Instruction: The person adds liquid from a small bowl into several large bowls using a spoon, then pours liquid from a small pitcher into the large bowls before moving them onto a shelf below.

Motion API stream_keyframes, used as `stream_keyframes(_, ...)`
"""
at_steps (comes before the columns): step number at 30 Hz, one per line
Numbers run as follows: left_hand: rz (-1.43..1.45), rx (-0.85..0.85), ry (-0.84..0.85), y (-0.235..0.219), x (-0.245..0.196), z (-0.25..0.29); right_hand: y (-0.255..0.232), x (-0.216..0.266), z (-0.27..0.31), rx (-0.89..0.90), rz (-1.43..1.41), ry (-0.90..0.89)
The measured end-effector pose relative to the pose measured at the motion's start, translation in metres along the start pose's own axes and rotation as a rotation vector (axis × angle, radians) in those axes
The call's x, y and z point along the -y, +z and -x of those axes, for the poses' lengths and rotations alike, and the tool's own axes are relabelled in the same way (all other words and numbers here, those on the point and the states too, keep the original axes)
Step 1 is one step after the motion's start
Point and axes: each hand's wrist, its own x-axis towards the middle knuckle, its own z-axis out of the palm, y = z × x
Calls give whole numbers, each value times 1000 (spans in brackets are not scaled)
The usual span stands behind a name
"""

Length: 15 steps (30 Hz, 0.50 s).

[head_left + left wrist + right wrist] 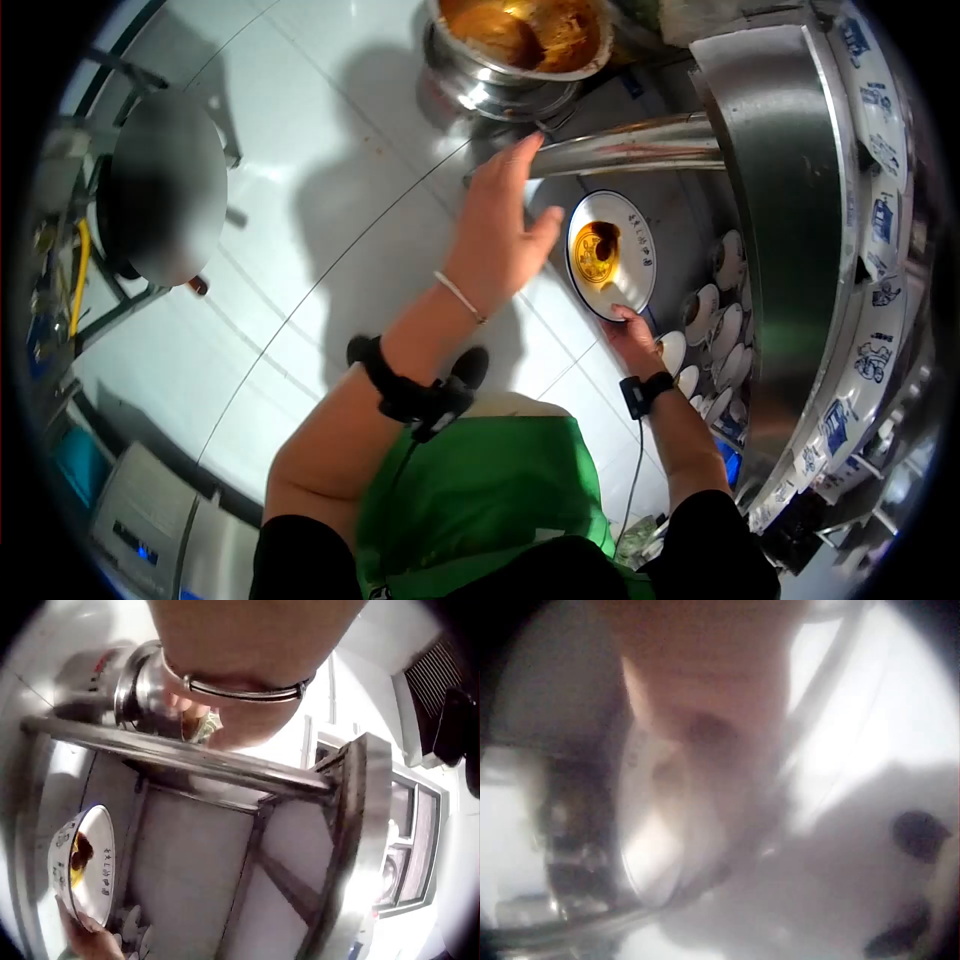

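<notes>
My right hand grips the near rim of a white bowl with a blue edge and dark lettering inside. Brown-orange liquid with a dark blob lies in the bowl, which is tilted. To its left, my left hand is raised with its fingers extended and thumb spread, holding nothing visible. Its fingertips reach close to a steel rail in the head view. In the left wrist view, the bowl hangs below the rail, held at its lower edge. The right wrist view is blurred.
A steel pot at the top carries a basin of orange-red food. At right, a steel counter edge stands beside patterned white bowls, with many small dishes below. A round stool is at left on the tiled floor.
</notes>
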Motion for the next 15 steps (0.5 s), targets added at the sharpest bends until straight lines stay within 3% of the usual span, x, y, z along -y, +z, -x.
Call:
stream_keyframes(1, -180, -46, 249, 14, -2, -12, -3, 0, -22, 90, -78, -57)
stream_keyframes(3, -227, -25, 268, 42, 3, -36, -5, 8, -57, 59, -238, -32)
stream_keyframes(5, -177, 5, 336, 59, 4, -55, -16, 7, -97, 98, -399, -215)
stream_keyframes(7, 33, -37, 395, 74, 14, -71, -11, 15, -105, 66, -475, -208)
stream_keyframes(10, -106, -151, 482, 79, 21, -83, -22, 25, -138, 14, -705, -227)
stream_keyframes(13, -56, -90, 363, 83, 23, -84, -46, 29, -169, 160, -731, -367)
stream_keyframes(15, 29, -99, 508, 85, 24, -88, -60, 36, -185, 212, -720, -379)
